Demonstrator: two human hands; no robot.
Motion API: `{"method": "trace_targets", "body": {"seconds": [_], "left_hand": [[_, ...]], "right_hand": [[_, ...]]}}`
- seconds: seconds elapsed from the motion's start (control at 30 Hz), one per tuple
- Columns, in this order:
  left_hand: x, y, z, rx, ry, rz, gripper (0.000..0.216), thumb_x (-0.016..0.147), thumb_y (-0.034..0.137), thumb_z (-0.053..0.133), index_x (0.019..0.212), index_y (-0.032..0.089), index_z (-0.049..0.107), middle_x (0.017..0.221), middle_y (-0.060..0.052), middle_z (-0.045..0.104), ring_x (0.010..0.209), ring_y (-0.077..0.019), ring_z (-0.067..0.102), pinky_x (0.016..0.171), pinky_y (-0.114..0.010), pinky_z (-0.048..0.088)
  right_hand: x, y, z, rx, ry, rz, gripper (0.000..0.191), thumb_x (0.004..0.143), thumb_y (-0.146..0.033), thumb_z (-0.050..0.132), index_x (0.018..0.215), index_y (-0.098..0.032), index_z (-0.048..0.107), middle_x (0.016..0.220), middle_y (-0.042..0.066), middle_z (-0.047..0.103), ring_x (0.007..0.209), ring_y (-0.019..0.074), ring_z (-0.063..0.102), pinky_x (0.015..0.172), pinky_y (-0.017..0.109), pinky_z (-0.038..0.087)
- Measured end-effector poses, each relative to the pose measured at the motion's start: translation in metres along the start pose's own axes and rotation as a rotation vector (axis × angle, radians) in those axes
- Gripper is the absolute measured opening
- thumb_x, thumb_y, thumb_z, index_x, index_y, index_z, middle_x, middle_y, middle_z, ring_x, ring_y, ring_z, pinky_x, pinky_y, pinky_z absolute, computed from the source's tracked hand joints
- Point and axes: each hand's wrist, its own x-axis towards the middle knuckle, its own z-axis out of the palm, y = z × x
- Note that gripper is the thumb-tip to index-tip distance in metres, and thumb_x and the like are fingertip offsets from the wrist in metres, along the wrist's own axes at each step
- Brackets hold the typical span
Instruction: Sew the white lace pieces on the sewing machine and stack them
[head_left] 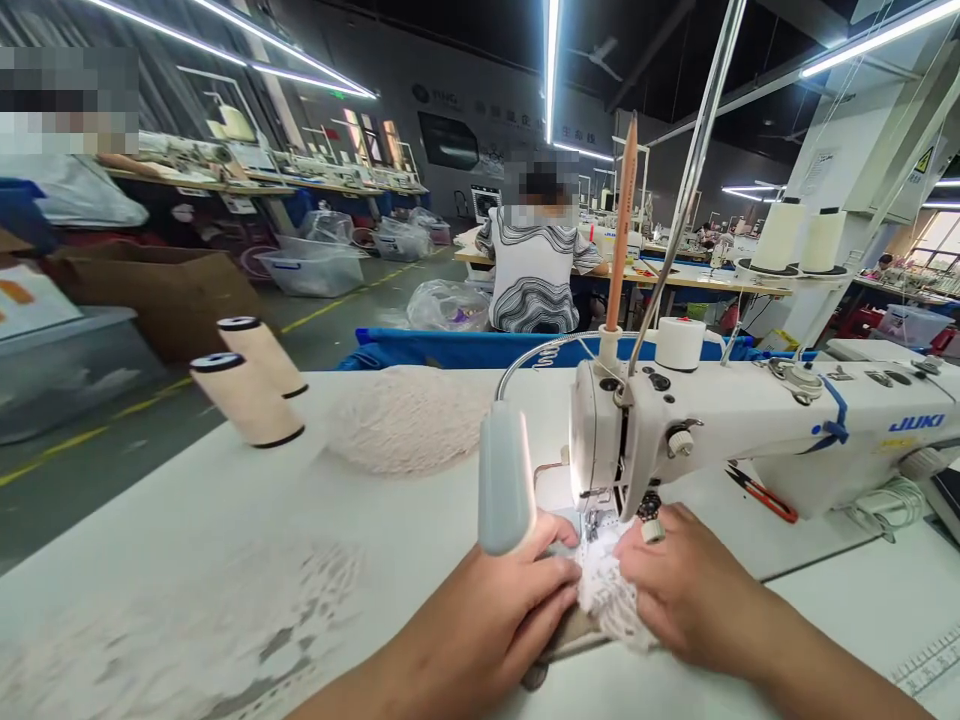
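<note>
pale lace [609, 592] at the presser foot [592, 524] of the sewing machine [720, 405], on the counter [420, 545]; your left hand [517, 597], lightly bent, meets its left edge; your right hand [684, 582] curls at its right; pinching or only pressing, can't tell; likely light, soft, easily snagged: hold flat by both edges

"JUKI" [916, 423]: sewing machine [739, 408] | yellow warning triangle [922, 160]: white pillar [832, 165] | wall lettering [534, 122]: too small to read

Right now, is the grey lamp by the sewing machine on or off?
On. The grey lamp has a glowing edge, and the white lace near it is brightly lit.
</note>
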Motion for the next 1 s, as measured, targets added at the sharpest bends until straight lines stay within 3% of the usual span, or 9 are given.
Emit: {"method": "trace_targets", "body": {"seconds": [0.1,0.27,0.47,0.67,0.83,1.0], "left_hand": [[0.001,0.006,0.004,-0.051,-0.021,0.061,0.024,0.103,0.014,0.048,0.099,0.024,0.069,0.113,-0.007,0.072,0.098,-0.0248,0.069,0.079,-0.036,0.053],[0.002,0.01,0.009,-0.063,0.008,0.119,0.021,0.103,0.011,0.048,0.094,0.023,0.063,0.103,-0.004,0.076,0.093,-0.0235,0.067,0.078,-0.036,0.052],[0.002,0.011,0.009,-0.006,0.032,0.142,0.023,0.105,0.012,0.046,0.089,0.023,0.059,0.095,-0.003,0.078,0.088,-0.024,0.067,0.072,-0.037,0.049],[0.005,0.016,0.0,0.062,0.02,0.129,0.023,0.103,0.011,0.047,0.087,0.023,0.06,0.096,-0.004,0.079,0.087,-0.0242,0.069,0.075,-0.038,0.05],[0.004,0.007,0.01,0.091,0.083,0.131,0.02,0.099,0.01,0.049,0.091,0.024,0.062,0.095,-0.003,0.078,0.085,-0.0241,0.069,0.079,-0.04,0.05],[0.003,0.001,0.012,0.117,0.055,0.112,0.021,0.099,0.012,0.05,0.095,0.024,0.067,0.099,-0.005,0.078,0.088,-0.0237,0.07,0.083,-0.04,0.052]], "right_hand": [[-0.001,0.007,-0.006,-0.023,0.032,0.072,0.016,0.085,-0.005,0.06,0.083,-0.021,0.059,0.093,0.006,0.069,0.096,0.0261,0.056,0.083,0.037,0.041],[-0.001,-0.002,-0.001,0.048,0.003,-0.047,0.015,0.087,-0.007,0.061,0.09,-0.022,0.06,0.105,0.003,0.075,0.093,0.0239,0.058,0.086,0.038,0.041],[-0.002,-0.002,0.005,0.068,-0.014,-0.047,0.017,0.09,-0.007,0.059,0.092,-0.024,0.059,0.1,0.003,0.074,0.093,0.0243,0.059,0.088,0.038,0.041],[-0.001,-0.002,0.005,0.078,-0.016,-0.047,0.018,0.089,-0.005,0.059,0.092,-0.023,0.057,0.103,0.003,0.075,0.094,0.024,0.061,0.087,0.037,0.042],[-0.001,-0.002,0.008,0.069,0.004,-0.037,0.019,0.087,-0.003,0.058,0.09,-0.022,0.056,0.102,0.002,0.075,0.091,0.0236,0.058,0.086,0.037,0.042],[0.002,0.0,0.01,0.059,0.012,-0.01,0.019,0.087,-0.004,0.057,0.091,-0.022,0.058,0.103,0.004,0.074,0.093,0.0253,0.058,0.084,0.037,0.043]]}}
